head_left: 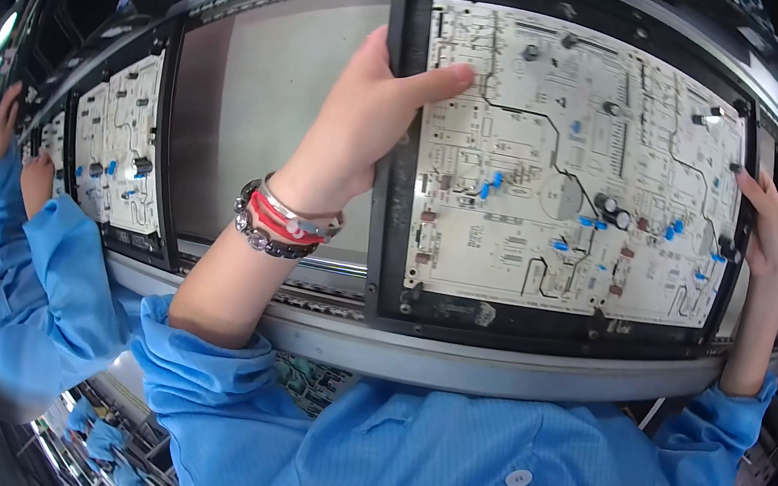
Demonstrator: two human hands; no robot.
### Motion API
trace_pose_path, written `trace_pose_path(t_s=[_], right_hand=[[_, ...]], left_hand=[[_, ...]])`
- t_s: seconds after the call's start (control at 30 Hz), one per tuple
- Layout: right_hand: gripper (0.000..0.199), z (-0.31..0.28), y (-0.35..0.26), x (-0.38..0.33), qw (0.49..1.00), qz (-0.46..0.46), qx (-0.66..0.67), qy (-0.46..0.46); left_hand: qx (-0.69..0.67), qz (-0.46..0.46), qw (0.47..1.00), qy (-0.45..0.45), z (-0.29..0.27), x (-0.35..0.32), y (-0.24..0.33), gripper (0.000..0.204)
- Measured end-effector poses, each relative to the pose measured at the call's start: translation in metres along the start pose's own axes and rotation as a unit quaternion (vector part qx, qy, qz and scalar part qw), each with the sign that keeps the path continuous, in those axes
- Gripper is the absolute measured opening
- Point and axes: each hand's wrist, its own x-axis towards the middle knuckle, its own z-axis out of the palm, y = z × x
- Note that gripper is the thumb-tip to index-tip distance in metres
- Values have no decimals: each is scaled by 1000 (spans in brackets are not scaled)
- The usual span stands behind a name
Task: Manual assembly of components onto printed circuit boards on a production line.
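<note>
- Coat (436, 473): blue, cut off by the lower edge; one white button (518, 478) shows.
- Left hand (374, 102): grasping the frame (536, 331) by its left side, thumb over the board (580, 160); the other fingers are hidden behind. Several bands (260, 241) circle the wrist, overlapping and hard to count.
- Right hand (765, 221): grasping the frame's right edge, partly hidden by it.
- Board: one, pale, lying within the black frame between the two hands. Two large round black parts stand together right of its middle; smaller blue parts are scattered about, too blurred to count.
- Rail (511, 368): grey, running below the frame, partly covered by the left forearm.
- Panel (280, 98): pale, left of the frame; the left arm blocks some of it.
- Second board (120, 141): farther left, framed in black, beside a co-worker (53, 295) whose two hands show.
- Distant blue-clad figures (107, 442): tiny, number unclear.
</note>
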Motion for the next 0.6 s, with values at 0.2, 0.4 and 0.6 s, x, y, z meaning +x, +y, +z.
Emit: trace_pose_path(t_s=[0.2,0.4,0.6], right_hand=[[30,13,0,-4,997,-4,8,72],[35,10,3,-4,997,6,-3,77],[56,10,1,-10,972,-54,-176,147]], left_hand=[[-14,10,1000,5,2,-3,3,33],[-16,-12,1000,19,7,-2,1,35],[50,11,998,47,7,-4,2,34]])
